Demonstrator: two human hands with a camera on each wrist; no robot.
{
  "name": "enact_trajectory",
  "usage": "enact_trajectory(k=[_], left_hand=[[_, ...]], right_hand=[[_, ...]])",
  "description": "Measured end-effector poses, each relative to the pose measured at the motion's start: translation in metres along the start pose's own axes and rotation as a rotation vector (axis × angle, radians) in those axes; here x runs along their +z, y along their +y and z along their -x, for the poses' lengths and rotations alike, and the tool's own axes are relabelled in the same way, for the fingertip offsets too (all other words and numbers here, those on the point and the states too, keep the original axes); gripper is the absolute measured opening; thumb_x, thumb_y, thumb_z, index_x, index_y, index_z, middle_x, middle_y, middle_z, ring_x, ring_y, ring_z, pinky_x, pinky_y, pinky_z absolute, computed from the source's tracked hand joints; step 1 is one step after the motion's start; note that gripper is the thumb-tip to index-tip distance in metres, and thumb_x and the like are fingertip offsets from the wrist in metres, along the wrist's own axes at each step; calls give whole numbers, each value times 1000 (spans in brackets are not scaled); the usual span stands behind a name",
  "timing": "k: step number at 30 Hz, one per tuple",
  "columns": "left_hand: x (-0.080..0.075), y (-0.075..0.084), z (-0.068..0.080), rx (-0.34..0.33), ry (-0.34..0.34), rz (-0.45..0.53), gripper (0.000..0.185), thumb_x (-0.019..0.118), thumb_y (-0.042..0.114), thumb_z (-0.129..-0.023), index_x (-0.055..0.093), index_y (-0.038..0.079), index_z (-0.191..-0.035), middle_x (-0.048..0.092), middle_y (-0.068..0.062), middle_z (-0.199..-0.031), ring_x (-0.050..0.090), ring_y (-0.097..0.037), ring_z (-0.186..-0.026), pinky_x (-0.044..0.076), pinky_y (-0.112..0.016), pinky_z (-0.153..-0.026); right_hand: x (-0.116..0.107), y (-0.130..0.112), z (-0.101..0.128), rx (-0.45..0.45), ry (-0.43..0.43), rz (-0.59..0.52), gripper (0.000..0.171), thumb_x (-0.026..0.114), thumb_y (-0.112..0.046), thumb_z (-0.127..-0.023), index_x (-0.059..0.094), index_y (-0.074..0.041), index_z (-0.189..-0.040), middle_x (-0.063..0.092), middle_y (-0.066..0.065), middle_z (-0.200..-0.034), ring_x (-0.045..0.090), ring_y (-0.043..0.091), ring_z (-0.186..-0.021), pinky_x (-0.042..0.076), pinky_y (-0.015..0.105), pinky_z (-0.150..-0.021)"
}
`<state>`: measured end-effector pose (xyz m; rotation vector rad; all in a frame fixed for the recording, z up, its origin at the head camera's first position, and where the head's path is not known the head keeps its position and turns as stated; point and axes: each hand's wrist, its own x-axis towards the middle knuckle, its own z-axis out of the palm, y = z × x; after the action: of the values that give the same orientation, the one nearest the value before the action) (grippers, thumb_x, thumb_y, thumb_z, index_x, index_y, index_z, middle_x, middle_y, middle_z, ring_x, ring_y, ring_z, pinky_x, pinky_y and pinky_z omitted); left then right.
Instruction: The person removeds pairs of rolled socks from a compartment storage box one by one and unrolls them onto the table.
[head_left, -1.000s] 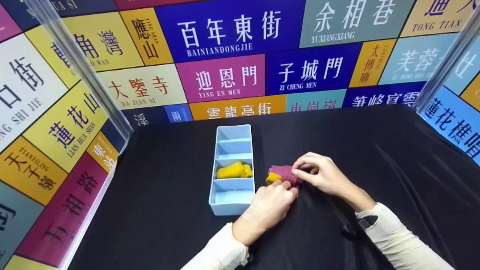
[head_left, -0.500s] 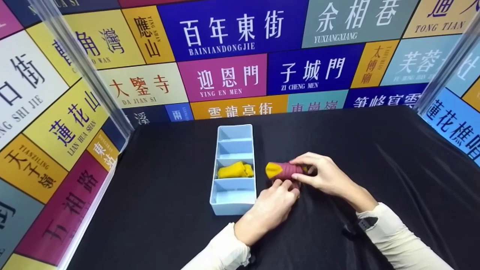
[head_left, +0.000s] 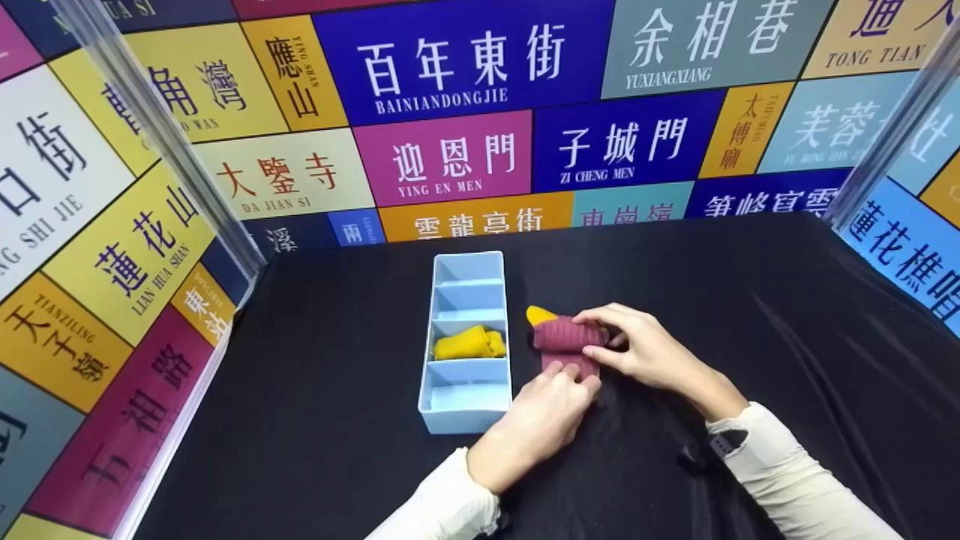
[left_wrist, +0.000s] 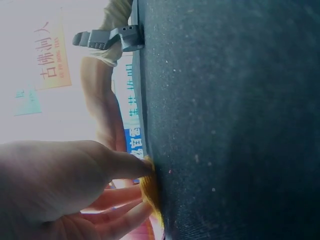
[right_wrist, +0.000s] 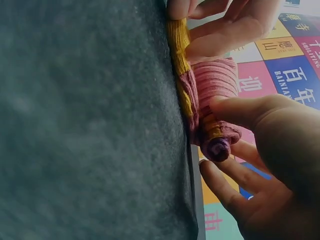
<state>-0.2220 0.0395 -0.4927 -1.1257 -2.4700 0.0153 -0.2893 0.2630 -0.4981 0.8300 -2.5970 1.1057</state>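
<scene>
A maroon ribbed sock [head_left: 564,334] with yellow parts lies partly rolled on the black cloth. A yellow tip sticks out at the roll's far left end. My right hand [head_left: 651,351] grips the right end of the roll between thumb and fingers; in the right wrist view the roll [right_wrist: 215,82] shows a dark purple tip. With the left hand [head_left: 541,409] I hold the flat near end of the sock down. Its yellow ribbed edge [left_wrist: 150,192] is between thumb and fingers in the left wrist view.
Left of the sock stands a light blue box [head_left: 465,422] with several compartments in a row. A folded yellow sock [head_left: 463,343] lies in one of them. Black cloth [head_left: 337,375] covers the table, and sign-printed panels [head_left: 450,157] rise behind and at the sides.
The sock's roll has turned and moved slightly away from me, showing more flat maroon fabric on the near side. My right hand shifted with it; the left stays nearly in place.
</scene>
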Motion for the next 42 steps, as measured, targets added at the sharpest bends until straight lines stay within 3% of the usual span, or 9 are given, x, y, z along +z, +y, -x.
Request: enact_trajectory(k=[4,13,21,28,34,38,42], left_hand=[[1,-2,0,27,21,-6,19,81,24,-94,70,19,-108,70,0,-96,67,-18,-90,57,-26,-83],[-1,-2,-2,53,43,-45,18,83,24,-89,71,20,-103,71,1,-88,67,-17,-88,55,-28,-84],[-2,-2,-2,65,-1,-19,18,81,26,-92,70,20,-104,70,0,-90,66,-18,-89,54,-29,-88],[-2,-3,-2,81,-21,38,16,79,28,-95,69,20,-104,72,1,-89,67,-18,-87,53,-29,-88],[-3,-5,-2,48,-36,91,16,75,36,-100,71,21,-106,72,1,-92,67,-18,-85,56,-30,-76],[-4,-5,-3,51,-50,113,8,77,23,-98,74,20,-105,72,0,-92,67,-19,-84,57,-28,-76],[-6,-5,-3,46,-88,131,22,81,13,-91,76,23,-110,73,1,-95,67,-18,-86,58,-23,-78]], right_hand=[[2,3,-5,6,4,10,45,86,-14,-93,74,-13,-137,73,6,-129,70,19,-108,65,38,-80],[3,9,-15,6,-6,0,42,78,-13,-100,71,-10,-141,74,5,-134,70,20,-112,63,33,-79],[5,11,-18,9,25,17,27,73,-16,-104,76,-15,-131,76,1,-124,69,16,-103,62,35,-77],[6,13,-20,51,12,23,40,87,-26,-94,77,-11,-130,75,6,-128,69,21,-109,62,35,-86],[8,15,-25,56,9,57,44,89,-24,-91,76,-9,-131,76,7,-125,69,23,-106,59,35,-89],[8,15,-29,65,42,35,44,86,-22,-94,70,-11,-133,76,8,-124,73,23,-100,59,32,-78],[8,14,-32,47,90,51,28,81,-21,-98,70,-14,-123,72,7,-116,71,20,-92,57,32,-74]])
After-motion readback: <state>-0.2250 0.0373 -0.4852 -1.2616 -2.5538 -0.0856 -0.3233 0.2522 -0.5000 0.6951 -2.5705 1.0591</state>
